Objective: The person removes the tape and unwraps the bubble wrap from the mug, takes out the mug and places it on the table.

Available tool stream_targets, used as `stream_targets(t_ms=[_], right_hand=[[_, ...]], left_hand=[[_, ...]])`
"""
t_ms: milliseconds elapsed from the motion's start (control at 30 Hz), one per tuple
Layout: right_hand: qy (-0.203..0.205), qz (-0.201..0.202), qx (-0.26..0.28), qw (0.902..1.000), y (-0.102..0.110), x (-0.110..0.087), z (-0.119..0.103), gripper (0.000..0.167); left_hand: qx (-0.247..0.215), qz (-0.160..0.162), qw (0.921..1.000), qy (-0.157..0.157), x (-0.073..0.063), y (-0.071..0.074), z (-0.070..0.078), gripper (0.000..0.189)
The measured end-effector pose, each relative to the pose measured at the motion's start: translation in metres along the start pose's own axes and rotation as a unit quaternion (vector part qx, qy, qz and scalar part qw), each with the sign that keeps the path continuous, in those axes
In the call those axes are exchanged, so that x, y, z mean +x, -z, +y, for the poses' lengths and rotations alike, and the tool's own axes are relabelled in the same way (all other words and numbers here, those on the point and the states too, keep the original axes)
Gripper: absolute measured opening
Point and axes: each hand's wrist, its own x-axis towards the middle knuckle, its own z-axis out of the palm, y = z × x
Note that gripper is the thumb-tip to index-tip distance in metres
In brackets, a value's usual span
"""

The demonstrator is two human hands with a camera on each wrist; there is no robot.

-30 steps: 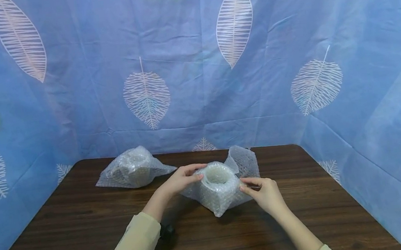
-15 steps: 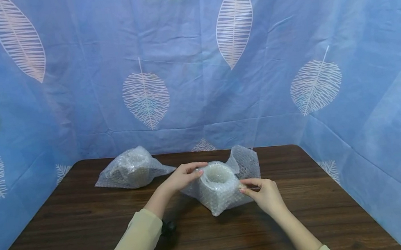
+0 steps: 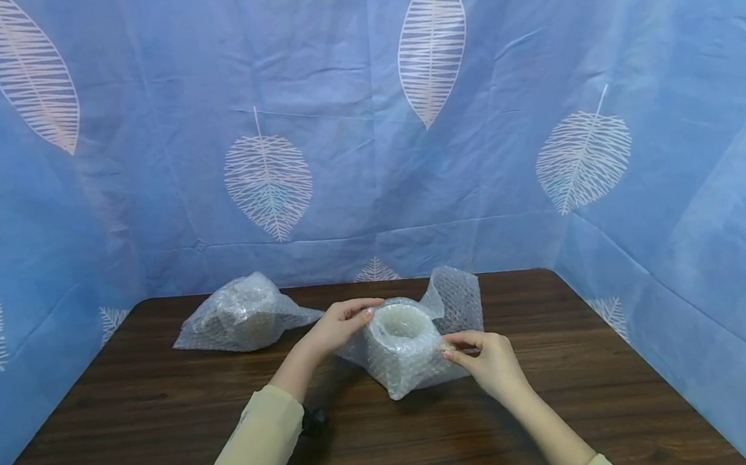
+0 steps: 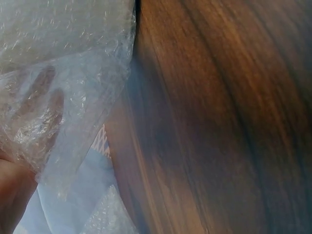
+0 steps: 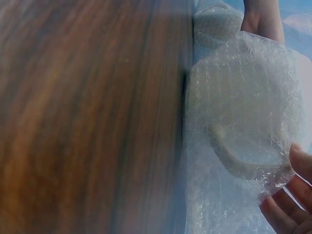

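Note:
A mug wrapped in bubble wrap stands at the middle of the table, its round mouth facing up. Its handle shows through the plastic in the right wrist view. My left hand holds the wrap at the mug's left side, near the rim; in the left wrist view its fingers show through a clear layer. On the other side, my right hand pinches the wrap by the handle between thumb and fingers. A loose flap of bubble wrap stands up behind the mug on the right.
A second bubble-wrapped bundle lies at the back left of the dark wooden table. Its pointed tail of wrap reaches close to my left hand. A blue leaf-patterned cloth hangs behind and beside the table.
My left thumb has slid up closer to its index finger at the rim. The head view has shifted slightly; the mug and my right hand look nearly the same.

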Motion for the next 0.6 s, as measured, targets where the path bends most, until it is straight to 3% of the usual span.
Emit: stream_targets(t_ms=[433, 600], right_hand=[[0.005, -0.001, -0.001, 1.0000, 0.0000, -0.0009, -0.0011, 0.025], [0.007, -0.002, 0.002, 1.0000, 0.0004, -0.0011, -0.0013, 0.025]], left_hand=[[0.007, 0.041, 0.9991, 0.006, 0.0041, -0.0019, -0.0021, 0.036], [0.004, 0.074, 0.9972, 0.013, 0.0056, -0.0047, -0.0021, 0.034]])
